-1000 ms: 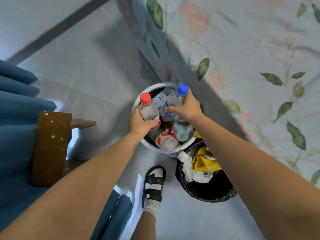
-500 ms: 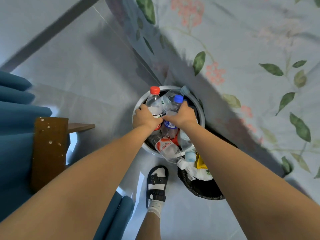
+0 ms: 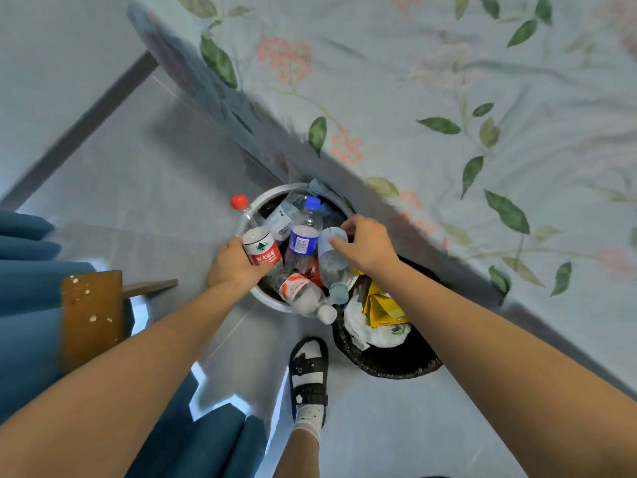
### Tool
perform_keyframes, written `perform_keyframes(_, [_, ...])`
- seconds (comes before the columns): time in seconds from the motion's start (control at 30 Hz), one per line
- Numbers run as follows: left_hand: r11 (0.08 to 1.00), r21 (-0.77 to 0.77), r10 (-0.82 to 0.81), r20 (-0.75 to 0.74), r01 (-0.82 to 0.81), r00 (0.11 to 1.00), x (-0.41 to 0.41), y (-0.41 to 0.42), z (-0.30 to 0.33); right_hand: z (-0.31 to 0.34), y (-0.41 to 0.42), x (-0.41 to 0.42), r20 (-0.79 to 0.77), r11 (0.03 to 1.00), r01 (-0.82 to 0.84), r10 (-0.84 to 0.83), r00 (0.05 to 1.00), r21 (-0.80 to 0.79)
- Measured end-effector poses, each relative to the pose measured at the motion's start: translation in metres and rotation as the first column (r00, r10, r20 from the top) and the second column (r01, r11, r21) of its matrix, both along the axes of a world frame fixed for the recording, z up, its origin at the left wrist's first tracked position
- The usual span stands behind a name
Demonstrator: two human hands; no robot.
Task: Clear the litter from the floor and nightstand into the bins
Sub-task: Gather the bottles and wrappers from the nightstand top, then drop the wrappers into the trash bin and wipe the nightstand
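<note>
Because the white bin [image 3: 263,298] is heaped above its rim, the risk is spillage as both hands press bottles in. Leftmost, the left hand [image 3: 232,265] curls round the red-labelled bottle [image 3: 261,249], whose red cap [image 3: 239,201] leans out over the rim; pushed carelessly, it could tip onto the floor [image 3: 144,188]. Next, the blue-capped bottle [image 3: 304,232] stands wedged in the pile. Below it, a white-capped bottle [image 3: 305,295] already overhangs the near rim and could roll off if jostled. Further right, the right hand [image 3: 367,246] pinches a clear bottle [image 3: 331,258] lying among the others. Rightmost, the dark basket [image 3: 389,365] holds wrappers and paper.
</note>
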State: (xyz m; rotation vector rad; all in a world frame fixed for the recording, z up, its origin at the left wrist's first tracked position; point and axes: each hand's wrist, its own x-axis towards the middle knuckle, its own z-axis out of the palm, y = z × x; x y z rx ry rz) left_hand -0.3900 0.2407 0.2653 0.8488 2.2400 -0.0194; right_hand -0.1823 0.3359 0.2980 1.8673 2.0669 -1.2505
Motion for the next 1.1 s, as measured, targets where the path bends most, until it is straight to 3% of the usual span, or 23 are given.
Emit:
perform_keyframes(0.13, [0.975, -0.025, -0.224, -0.085, 0.222, 0.971, 0.033, -0.011, 0.036, 0.034, -0.022, 0.072, 0.027, 0.994, -0.08, 0.078, 0.997, 0.08])
perform_keyframes(0.23, [0.867, 0.054, -0.486, -0.133, 0.496, 0.864, 0.091, -0.018, 0.066, 0.059, -0.053, 0.144, 0.089, 0.99, -0.107, 0.099, 0.991, 0.091])
perform_keyframes(0.33, [0.674, 0.123, -0.702, -0.201, 0.729, 0.683, 0.171, -0.021, 0.094, 0.081, -0.096, 0.223, 0.205, 0.99, -0.112, 0.092, 0.974, 0.088])
perform_keyframes(0.47, [0.399, 0.158, -0.87, -0.246, 0.903, 0.428, 0.302, -0.025, 0.132, 0.104, -0.16, 0.336, 0.303, 0.995, 0.028, -0.055, 0.952, 0.092])
perform_keyframes(0.67, [-0.071, 0.162, -0.957, -0.29, 0.984, -0.021, 0.513, -0.061, 0.177, 0.138, -0.273, 0.497, 0.346, 0.918, 0.349, -0.395, 0.851, 0.187])
perform_keyframes(0.8, [-0.336, 0.143, -0.903, -0.328, 0.931, -0.276, 0.648, -0.107, 0.201, 0.151, -0.363, 0.585, 0.344, 0.771, 0.581, -0.637, 0.69, 0.261])
perform_keyframes(0.93, [-0.549, 0.141, -0.812, -0.323, 0.824, -0.486, 0.756, -0.174, 0.213, 0.16, -0.462, 0.648, 0.275, 0.522, 0.788, -0.85, 0.449, 0.325])
perform_keyframes(1.1, [-0.693, 0.222, -0.717, -0.31, 0.686, -0.624, 0.841, -0.277, 0.21, 0.166, -0.58, 0.691, 0.189, 0.216, 0.894, -0.97, 0.151, 0.393])
